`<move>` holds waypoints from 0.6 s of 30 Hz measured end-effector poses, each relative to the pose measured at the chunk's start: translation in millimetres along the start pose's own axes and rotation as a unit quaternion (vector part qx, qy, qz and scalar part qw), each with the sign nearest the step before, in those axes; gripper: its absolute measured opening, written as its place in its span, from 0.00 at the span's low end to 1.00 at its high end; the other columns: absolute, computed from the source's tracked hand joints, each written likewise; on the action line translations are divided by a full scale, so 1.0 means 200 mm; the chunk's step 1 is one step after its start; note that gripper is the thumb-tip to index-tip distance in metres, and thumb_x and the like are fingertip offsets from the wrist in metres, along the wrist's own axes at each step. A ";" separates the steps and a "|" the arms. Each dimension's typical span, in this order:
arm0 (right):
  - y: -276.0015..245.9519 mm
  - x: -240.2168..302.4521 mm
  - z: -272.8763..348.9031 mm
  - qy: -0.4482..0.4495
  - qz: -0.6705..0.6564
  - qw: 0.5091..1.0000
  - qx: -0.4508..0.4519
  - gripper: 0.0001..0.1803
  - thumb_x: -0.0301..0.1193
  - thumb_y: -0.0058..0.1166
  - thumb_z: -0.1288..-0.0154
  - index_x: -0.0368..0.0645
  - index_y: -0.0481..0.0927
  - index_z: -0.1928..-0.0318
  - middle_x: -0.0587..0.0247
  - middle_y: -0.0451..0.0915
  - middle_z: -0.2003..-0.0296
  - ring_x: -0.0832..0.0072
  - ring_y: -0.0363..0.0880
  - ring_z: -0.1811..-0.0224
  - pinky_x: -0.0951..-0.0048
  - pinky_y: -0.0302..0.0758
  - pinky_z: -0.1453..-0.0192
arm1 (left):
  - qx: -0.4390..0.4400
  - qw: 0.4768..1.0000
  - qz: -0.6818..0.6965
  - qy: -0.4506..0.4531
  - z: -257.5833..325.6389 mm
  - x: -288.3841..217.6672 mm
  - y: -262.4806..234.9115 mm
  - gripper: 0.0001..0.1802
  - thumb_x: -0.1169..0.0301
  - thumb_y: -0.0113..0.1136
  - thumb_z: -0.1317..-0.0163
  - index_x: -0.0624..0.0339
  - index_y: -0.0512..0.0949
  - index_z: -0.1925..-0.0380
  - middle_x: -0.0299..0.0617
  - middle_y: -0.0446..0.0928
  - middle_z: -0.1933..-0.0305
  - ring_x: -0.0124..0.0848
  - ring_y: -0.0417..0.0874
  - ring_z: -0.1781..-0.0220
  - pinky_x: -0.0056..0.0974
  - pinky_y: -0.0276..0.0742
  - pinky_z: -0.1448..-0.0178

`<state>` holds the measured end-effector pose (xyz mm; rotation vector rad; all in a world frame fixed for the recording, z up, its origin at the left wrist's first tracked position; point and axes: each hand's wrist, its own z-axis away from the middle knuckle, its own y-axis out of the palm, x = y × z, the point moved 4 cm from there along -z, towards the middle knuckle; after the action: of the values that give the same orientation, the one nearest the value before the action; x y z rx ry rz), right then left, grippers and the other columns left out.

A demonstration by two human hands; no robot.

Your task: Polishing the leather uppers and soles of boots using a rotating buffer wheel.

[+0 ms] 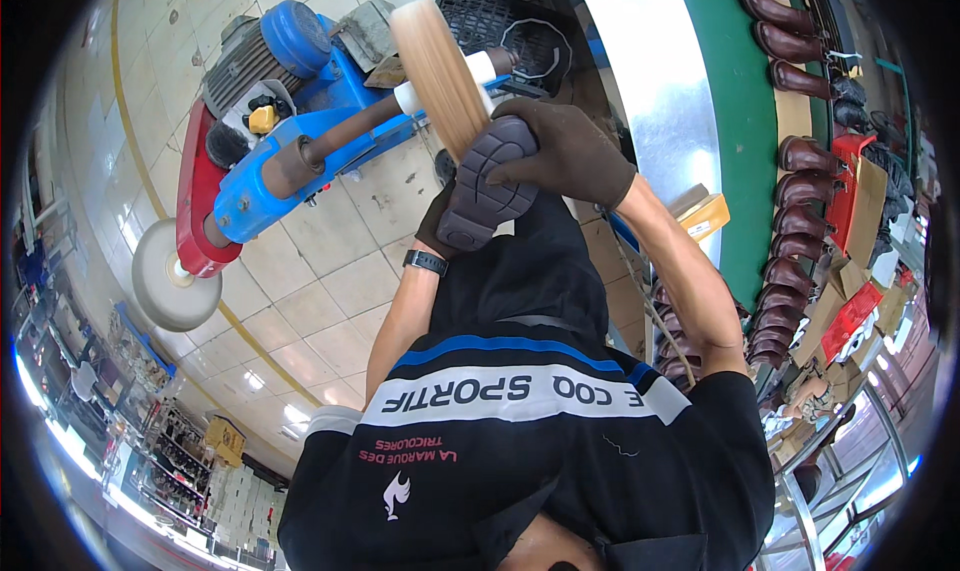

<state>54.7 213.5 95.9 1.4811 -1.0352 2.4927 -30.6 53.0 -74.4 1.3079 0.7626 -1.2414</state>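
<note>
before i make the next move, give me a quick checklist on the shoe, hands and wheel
1. Right hand gripping the shoe: ok, gloved fingers and thumb on it.
2. Left hand grip: cannot tell, the shoe hides its fingers.
3. Sole facing up toward the camera: ok.
4. Shoe touching the brown wheel: cannot tell, the meeting point is hidden.
5. Sleeves away from the wheel: ok, both forearms are bare.
</note>
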 end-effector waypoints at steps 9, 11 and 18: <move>0.08 0.11 -0.06 -0.039 0.034 0.999 0.005 0.32 0.35 0.67 0.56 0.41 0.71 0.49 0.49 0.74 0.58 0.58 0.78 0.59 0.64 0.77 0.54 | -0.084 0.874 0.462 -0.128 0.05 0.09 -0.09 0.23 0.71 0.38 0.32 0.54 0.55 0.37 0.41 0.60 0.36 0.35 0.62 0.35 0.39 0.58 0.31; 0.07 0.18 -0.10 -0.080 0.073 0.993 -0.042 0.33 0.35 0.67 0.56 0.42 0.70 0.47 0.49 0.71 0.56 0.55 0.77 0.57 0.64 0.77 0.53 | -0.061 0.997 0.035 -0.026 -0.01 0.03 -0.13 0.22 0.70 0.40 0.33 0.54 0.58 0.39 0.42 0.62 0.38 0.36 0.63 0.36 0.40 0.60 0.32; 0.09 0.31 -0.28 -0.136 0.144 0.980 -0.034 0.35 0.36 0.67 0.56 0.43 0.70 0.45 0.49 0.71 0.54 0.56 0.78 0.59 0.64 0.78 0.56 | -0.045 0.896 -0.441 0.016 -0.05 -0.01 -0.10 0.27 0.60 0.38 0.34 0.57 0.55 0.37 0.45 0.56 0.34 0.39 0.59 0.33 0.44 0.57 0.32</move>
<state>-26.8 214.2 118.4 1.8060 -1.4604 2.4457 -48.0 65.8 -78.9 0.9015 1.5133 -1.8541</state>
